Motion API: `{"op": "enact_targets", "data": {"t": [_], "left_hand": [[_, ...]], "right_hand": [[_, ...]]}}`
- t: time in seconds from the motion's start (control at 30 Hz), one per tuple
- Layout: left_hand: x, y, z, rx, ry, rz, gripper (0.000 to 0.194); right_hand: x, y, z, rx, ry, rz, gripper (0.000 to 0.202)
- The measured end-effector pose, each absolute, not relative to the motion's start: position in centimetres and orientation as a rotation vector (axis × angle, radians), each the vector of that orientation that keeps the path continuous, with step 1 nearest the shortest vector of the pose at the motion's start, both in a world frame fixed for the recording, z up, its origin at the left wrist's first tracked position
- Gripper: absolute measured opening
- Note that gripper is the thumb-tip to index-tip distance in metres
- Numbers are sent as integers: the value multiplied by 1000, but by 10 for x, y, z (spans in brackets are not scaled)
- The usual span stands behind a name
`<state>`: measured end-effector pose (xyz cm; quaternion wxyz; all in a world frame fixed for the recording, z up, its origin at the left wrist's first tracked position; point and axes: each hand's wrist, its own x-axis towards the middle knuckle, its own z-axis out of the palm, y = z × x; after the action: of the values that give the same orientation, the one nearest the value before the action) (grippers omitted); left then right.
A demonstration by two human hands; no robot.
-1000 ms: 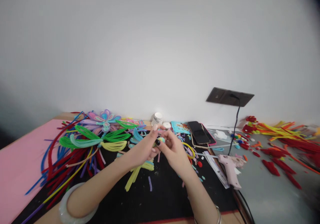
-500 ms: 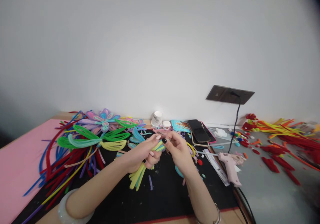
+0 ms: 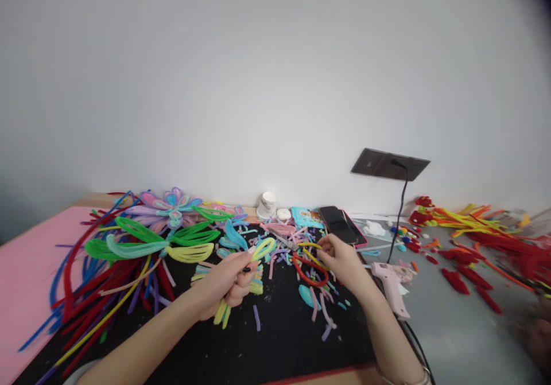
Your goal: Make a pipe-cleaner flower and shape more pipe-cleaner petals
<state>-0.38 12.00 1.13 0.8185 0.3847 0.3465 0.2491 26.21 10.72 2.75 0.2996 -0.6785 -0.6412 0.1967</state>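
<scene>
My left hand (image 3: 235,282) is closed around a bundle of yellow and blue pipe cleaners (image 3: 263,249). Their looped end sticks up past the thumb, and the cut ends hang below the fist. A pair of scissors (image 3: 310,271) with red and yellow handles lies on the black mat (image 3: 275,345), blades toward the upper left. My right hand (image 3: 340,259) has curled fingers at the yellow handle. More yellow and blue pieces (image 3: 257,282) lie behind my left hand. Short pastel offcuts (image 3: 327,316) are scattered around the scissors.
Green, yellow and red pipe cleaners (image 3: 189,253) crowd the left side. A pink glue gun (image 3: 390,284) with its cable lies at right, beside phones (image 3: 338,224). A paper cup (image 3: 267,204) stands by the wall. Another person's blurred hand (image 3: 538,333) shows at the right edge.
My right hand has left the bundle and moved right to the scissors' handle. My left hand still grips the bundle, slightly lower and farther left.
</scene>
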Motion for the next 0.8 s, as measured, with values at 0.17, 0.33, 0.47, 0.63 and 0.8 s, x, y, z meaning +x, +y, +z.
{"op": "enact_targets", "data": {"t": [0.17,0.33,0.47,0.63,0.8], "left_hand": [[-2,118,7,803,726,613,45],[0,118,2,838,715,716,41],[-1,119,3,927,713,892,44],[-3,116,6,1058,781,1039,45],[-3,114,1,1130,835,1040,42]], "right_hand": [[257,109,12,-2035,-2039,340,24],[252,114,17,-2102,-2169,165,14],[268,109,34,-2066,-2097,283,9],[276,85,51,-1746,-1763,1005,3],[266,64,45,-1200,-1429,1443,38]]}}
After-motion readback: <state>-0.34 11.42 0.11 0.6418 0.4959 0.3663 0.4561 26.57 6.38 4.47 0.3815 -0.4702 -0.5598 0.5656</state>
